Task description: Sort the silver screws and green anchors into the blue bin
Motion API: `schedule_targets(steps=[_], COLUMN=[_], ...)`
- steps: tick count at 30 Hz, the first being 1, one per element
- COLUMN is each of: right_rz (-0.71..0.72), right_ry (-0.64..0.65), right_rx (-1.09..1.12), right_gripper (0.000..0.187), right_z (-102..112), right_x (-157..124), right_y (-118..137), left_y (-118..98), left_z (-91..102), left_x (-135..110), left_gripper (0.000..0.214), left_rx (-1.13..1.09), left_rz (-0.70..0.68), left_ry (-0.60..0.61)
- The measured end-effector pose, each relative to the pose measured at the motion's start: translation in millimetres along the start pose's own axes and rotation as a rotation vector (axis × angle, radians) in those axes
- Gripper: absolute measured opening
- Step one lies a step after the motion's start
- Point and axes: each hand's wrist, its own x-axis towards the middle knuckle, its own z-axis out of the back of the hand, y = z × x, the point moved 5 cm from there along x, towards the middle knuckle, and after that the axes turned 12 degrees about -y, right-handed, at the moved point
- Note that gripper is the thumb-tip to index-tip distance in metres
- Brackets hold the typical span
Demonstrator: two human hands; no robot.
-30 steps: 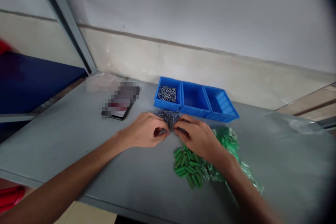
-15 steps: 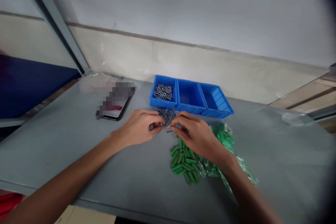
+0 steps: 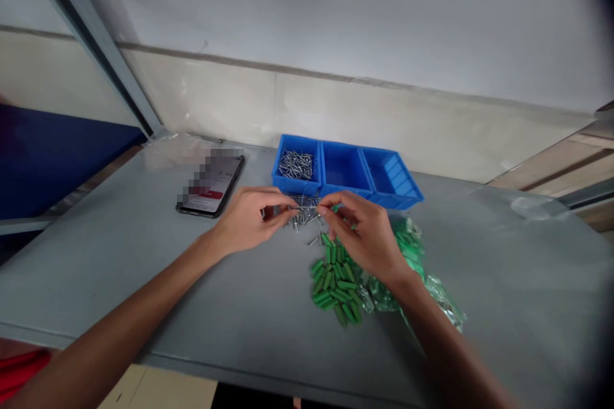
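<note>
Between the two hands a thin metal screw point(image 3: 307, 207) lies about level. My left hand point(image 3: 252, 217) pinches its left end with thumb and fingertips. At the other end, my right hand point(image 3: 364, 230) closes thumb and forefinger on it. Loose screws point(image 3: 296, 222) are heaped on the table beneath the fingertips, partly hidden by the hands. Green plastic wall plugs point(image 3: 338, 281) lie in a pile below my right hand. Behind the hands stands a blue three-compartment bin point(image 3: 348, 192), with screws point(image 3: 296, 165) in its left compartment.
A clear plastic bag of green pieces point(image 3: 407, 243) lies beside and partly under my right forearm. To the left is a phone point(image 3: 211, 195), with crumpled clear plastic point(image 3: 167, 146) behind it. The grey table point(image 3: 201, 326) meets a wall at the back.
Both hands have risen slightly off the loose screws and moved a little apart. A screw now shows stretched between their fingertips. The view has shifted slightly.
</note>
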Motion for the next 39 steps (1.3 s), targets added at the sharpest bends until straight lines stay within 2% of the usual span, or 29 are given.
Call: schedule_targets(steps=[7, 12, 18, 25, 33, 39], right_rz=[-0.035, -0.100, -0.182, -0.095, -0.063, -0.051], right_ry=[-0.030, -0.034, -0.111, -0.175, -0.146, -0.164], right_rx=[0.054, 0.097, 0.178, 0.206, 0.210, 0.192], right_gripper=[0.010, 0.011, 0.010, 0.017, 0.023, 0.027], right_z=[0, 0, 1, -2, -7, -7], right_x=[-1, -1, -3, -6, -7, -9], right_y=[-2, -1, -1, 1, 2, 3], left_y=[-3, -6, -3, -5, -15, -16], left_z=[4.9, 3.0, -4.6, -9.8, -11.0, -5.1], left_x=[3, 2, -2, -4, -6, -3], left_gripper=[0.013, 0.015, 0.015, 0.012, 0.013, 0.017], left_rx=[-0.019, -0.043, -0.080, -0.102, -0.163, -0.177], left_rz=[0.003, 0.017, 0.052, 0.066, 0.066, 0.096], left_ry=[-0.054, -0.014, 0.033, 0.097, 0.110, 0.038])
